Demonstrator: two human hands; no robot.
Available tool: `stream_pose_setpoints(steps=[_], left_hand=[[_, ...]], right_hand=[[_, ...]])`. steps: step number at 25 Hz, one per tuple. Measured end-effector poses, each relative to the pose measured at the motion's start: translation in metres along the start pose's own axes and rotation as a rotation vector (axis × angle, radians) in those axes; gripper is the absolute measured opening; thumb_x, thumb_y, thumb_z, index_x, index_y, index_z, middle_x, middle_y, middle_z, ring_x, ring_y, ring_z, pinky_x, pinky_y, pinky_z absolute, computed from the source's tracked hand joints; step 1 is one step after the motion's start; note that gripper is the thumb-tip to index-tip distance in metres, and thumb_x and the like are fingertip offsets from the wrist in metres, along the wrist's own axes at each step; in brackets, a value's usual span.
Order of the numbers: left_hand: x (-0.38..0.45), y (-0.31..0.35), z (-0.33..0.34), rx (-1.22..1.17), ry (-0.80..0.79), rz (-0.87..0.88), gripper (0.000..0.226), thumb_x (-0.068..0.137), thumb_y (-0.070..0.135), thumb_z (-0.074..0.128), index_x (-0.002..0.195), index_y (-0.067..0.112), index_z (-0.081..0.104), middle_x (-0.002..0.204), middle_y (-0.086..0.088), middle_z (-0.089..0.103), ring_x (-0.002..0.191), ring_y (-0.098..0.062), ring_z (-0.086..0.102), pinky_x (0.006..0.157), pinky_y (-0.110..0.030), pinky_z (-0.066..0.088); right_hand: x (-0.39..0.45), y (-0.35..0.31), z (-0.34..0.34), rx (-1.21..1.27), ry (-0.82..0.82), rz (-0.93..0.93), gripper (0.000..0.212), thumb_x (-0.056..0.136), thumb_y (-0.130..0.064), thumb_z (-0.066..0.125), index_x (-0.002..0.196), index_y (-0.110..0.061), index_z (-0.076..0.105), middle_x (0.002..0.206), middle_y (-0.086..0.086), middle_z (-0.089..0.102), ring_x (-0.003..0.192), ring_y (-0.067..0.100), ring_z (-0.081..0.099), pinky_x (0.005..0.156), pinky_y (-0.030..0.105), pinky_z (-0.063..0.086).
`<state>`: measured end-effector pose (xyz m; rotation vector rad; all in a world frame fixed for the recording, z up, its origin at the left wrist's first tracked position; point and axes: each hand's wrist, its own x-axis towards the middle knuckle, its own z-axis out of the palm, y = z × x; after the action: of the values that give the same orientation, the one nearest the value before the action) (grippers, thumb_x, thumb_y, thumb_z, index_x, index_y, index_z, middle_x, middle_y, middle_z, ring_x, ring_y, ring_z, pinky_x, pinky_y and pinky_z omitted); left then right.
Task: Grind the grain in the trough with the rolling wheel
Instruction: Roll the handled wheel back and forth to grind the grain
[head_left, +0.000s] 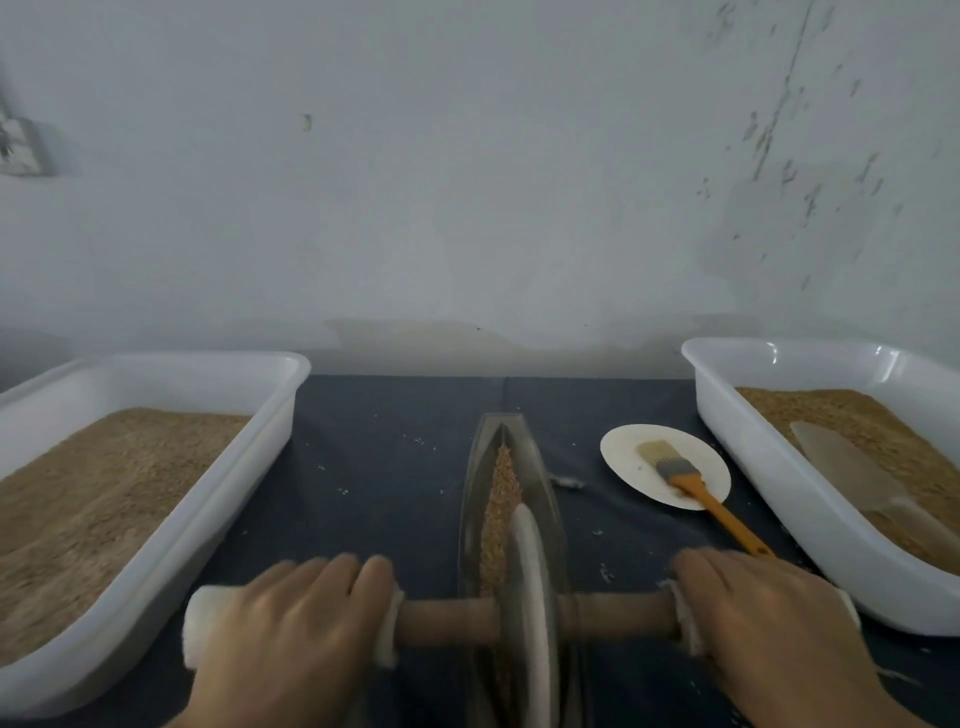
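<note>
So I've got my left hand (291, 618) and right hand (763, 613) curled round the padded axle ends, rolling wheel (530, 613) sitting in the trough (540, 467) on the grain (501, 499), probably heavy and rigid.
</note>
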<state>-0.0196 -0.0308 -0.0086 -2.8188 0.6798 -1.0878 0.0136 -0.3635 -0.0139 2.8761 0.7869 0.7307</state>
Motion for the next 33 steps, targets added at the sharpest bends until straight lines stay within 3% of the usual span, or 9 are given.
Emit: stream_pose_setpoints(steps=[4,6,9,13,18,21,24,28,33], left_hand=[[0.047,-0.013,0.026,0.127,-0.323,-0.107,0.025,0.065,0.028,0.075,0.073,0.023,0.052,0.064,0.006,0.057,0.052,-0.016,0.057,0.048,-0.028,0.036],[0.089,-0.027,0.053,0.2,-0.409,-0.236,0.019,0.082,0.029,0.064,0.089,0.024,0.047,0.088,0.005,0.064,0.076,-0.019,0.063,0.061,-0.031,0.043],[0.118,-0.035,0.073,0.186,-0.349,-0.271,0.017,0.089,0.027,0.056,0.088,0.023,0.039,0.093,0.004,0.064,0.08,-0.021,0.062,0.061,-0.032,0.036],[0.052,-0.02,0.045,0.076,-0.277,-0.139,0.04,0.057,0.025,0.084,0.075,0.021,0.048,0.066,0.004,0.059,0.053,-0.019,0.057,0.047,-0.027,0.03],[-0.01,-0.009,0.011,-0.068,-0.155,-0.049,0.025,0.053,0.03,0.072,0.062,0.028,0.049,0.053,0.012,0.043,0.04,-0.011,0.046,0.056,-0.011,-0.001],[0.02,-0.015,0.031,0.068,-0.376,-0.118,0.037,0.055,0.035,0.081,0.071,0.029,0.048,0.059,0.01,0.05,0.047,-0.011,0.052,0.042,-0.019,0.022],[0.076,-0.032,0.067,0.143,-0.387,-0.312,0.019,0.085,0.034,0.059,0.084,0.027,0.042,0.082,0.007,0.061,0.066,-0.017,0.056,0.058,-0.03,0.036],[0.088,-0.035,0.069,0.142,-0.418,-0.3,0.02,0.085,0.033,0.058,0.086,0.026,0.04,0.087,0.006,0.063,0.072,-0.018,0.058,0.06,-0.031,0.037],[0.001,-0.005,0.017,-0.049,-0.059,-0.027,0.02,0.063,0.029,0.066,0.065,0.025,0.046,0.054,0.008,0.043,0.042,-0.018,0.047,0.048,-0.026,0.024]], right_hand=[[0.047,0.003,0.021,-0.149,-0.183,0.204,0.046,0.059,-0.026,0.082,0.071,-0.032,0.038,0.056,-0.01,0.04,0.047,0.009,0.037,0.044,0.023,0.021],[0.086,0.016,0.035,-0.191,-0.085,0.28,0.026,0.078,-0.024,0.069,0.077,-0.026,0.043,0.063,-0.006,0.049,0.053,0.015,0.046,0.048,0.028,0.024],[0.113,0.023,0.04,-0.135,-0.134,0.316,0.012,0.09,-0.027,0.058,0.091,-0.019,0.049,0.081,-0.002,0.061,0.068,0.019,0.059,0.054,0.029,0.03],[0.053,0.004,0.019,-0.126,-0.052,0.159,0.022,0.071,-0.012,0.072,0.075,-0.019,0.051,0.06,-0.004,0.05,0.049,0.018,0.049,0.046,0.027,0.028],[-0.002,-0.013,-0.013,-0.11,0.184,-0.051,0.016,0.074,-0.013,0.04,0.063,-0.017,0.05,0.051,0.001,0.044,0.04,0.02,0.042,0.042,0.029,0.032],[0.04,-0.004,0.003,-0.186,-0.042,0.09,0.02,0.064,-0.011,0.072,0.071,-0.018,0.055,0.058,-0.002,0.054,0.047,0.018,0.049,0.044,0.027,0.03],[0.094,0.011,0.021,-0.274,-0.171,0.238,0.016,0.085,-0.024,0.063,0.097,-0.021,0.052,0.083,-0.004,0.063,0.069,0.016,0.058,0.054,0.028,0.038],[0.087,0.006,0.019,-0.283,-0.153,0.233,0.017,0.083,-0.024,0.065,0.094,-0.021,0.052,0.08,-0.004,0.06,0.066,0.017,0.058,0.051,0.029,0.032],[0.0,-0.019,-0.014,-0.094,0.096,0.013,0.043,0.035,-0.016,0.086,0.061,-0.02,0.052,0.048,-0.004,0.046,0.035,0.015,0.041,0.041,0.022,0.024]])
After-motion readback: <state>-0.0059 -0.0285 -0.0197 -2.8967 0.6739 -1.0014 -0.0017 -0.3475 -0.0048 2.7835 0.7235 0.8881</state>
